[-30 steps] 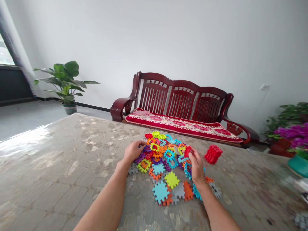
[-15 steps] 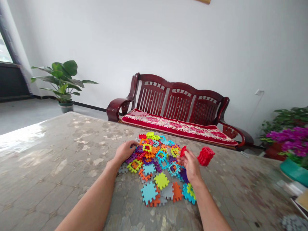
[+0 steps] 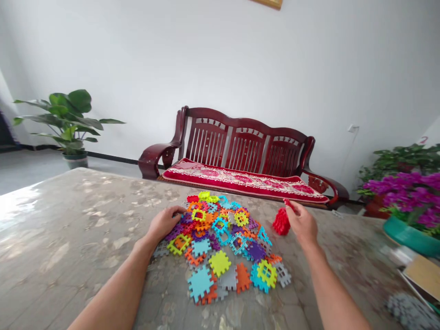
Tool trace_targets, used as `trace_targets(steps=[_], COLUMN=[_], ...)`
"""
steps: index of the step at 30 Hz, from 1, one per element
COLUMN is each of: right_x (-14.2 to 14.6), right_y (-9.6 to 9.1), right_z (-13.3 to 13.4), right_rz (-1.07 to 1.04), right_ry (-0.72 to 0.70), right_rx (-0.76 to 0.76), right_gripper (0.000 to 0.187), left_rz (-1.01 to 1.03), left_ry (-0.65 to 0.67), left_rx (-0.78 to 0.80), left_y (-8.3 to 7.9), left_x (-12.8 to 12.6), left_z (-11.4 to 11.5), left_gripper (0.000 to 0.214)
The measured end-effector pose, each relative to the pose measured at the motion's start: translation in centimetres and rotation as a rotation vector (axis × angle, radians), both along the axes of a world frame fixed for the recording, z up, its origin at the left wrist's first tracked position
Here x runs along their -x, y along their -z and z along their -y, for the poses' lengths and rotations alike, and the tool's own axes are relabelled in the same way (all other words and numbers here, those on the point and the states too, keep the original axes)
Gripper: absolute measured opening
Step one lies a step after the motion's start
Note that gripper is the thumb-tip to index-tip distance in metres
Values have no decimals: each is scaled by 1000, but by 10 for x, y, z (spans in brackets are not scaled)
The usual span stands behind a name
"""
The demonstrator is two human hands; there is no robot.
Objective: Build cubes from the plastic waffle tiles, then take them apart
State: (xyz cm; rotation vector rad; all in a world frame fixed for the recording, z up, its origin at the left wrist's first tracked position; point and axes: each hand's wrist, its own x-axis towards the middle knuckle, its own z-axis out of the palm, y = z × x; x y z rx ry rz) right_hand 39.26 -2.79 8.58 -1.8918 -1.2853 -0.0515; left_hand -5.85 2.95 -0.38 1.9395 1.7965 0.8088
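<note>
A heap of colourful interlocking plastic tiles [image 3: 220, 263] lies spread on the table, some solid squares and some with window-like cut-outs. My left hand [image 3: 166, 223] rests at the heap's left edge, fingers stretched over purple and red tiles and holding nothing that I can see. To the right of the heap stands a stack of red tiles [image 3: 281, 222]. Right above and beside that stack, my right hand [image 3: 304, 225] pinches a small red tile [image 3: 288, 202] between thumb and fingers. Whether this tile touches the stack I cannot tell.
The table [image 3: 85, 238] has a patterned, glossy cover. Beyond its far edge is a dark red wooden bench [image 3: 245, 123] with a red floral cushion. On the right are a teal pot of purple flowers [image 3: 409, 236], a box [image 3: 424, 275] and a grey pile [image 3: 410, 309].
My right hand has carried the red tile from the heap rightward to the red stack. My left hand stays at the heap's left edge. The view has turned slightly right.
</note>
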Motion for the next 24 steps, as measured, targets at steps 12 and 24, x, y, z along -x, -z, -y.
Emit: trace_targets(steps=[12, 24], right_x=[-21, 27], right_y=[-4, 81], right_z=[-3, 45], right_rz=[498, -64], right_ry=[113, -298], right_rx=[307, -2], right_gripper=[45, 43], left_rz=[-13, -12], left_ry=[41, 12], left_rx=[-17, -4], left_y=[0, 4], left_x=[1, 3], left_z=[0, -3], left_gripper=[34, 33])
